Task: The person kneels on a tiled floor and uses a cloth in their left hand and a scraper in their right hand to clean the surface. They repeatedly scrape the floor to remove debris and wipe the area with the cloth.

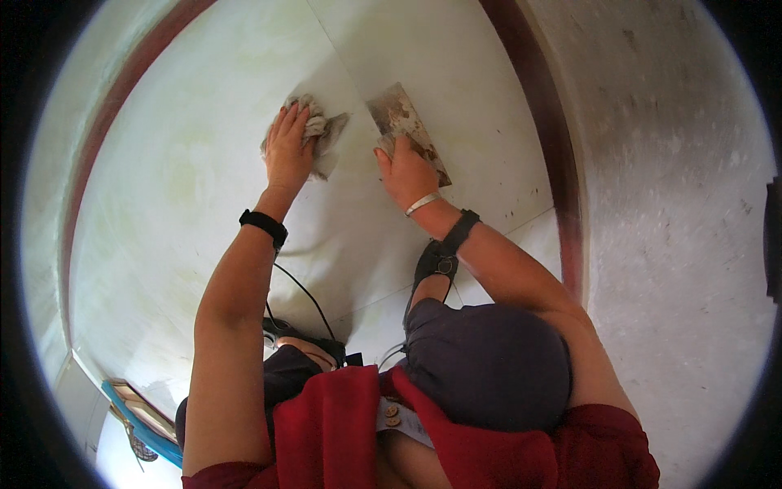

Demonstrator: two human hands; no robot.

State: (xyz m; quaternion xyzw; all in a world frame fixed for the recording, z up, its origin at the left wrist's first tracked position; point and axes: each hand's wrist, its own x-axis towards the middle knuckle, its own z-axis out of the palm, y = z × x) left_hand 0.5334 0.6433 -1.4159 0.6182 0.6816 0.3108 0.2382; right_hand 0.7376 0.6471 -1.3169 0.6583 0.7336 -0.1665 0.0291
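Observation:
On the pale floor tiles (232, 79), my left hand (289, 143) presses down on a crumpled, dirty grey-white cloth (314, 122), with the fingers spread over it. A darker, smudged part of the cloth sticks out to the right of the fingers. My right hand (406, 168) is closed around the handle of a rectangular metal plastering trowel (397, 110), just right of the cloth. The trowel's blade bears brown and whitish stains. Most of the handle is hidden by the hand.
Dark red skirting (544, 116) runs along the scuffed wall (660, 153) at the right, with another red band (104, 116) at the left. My shoes (434, 263) are near the hands. A black cable (308, 293) lies by the left foot. A blue-edged object (143, 434) stands lower left.

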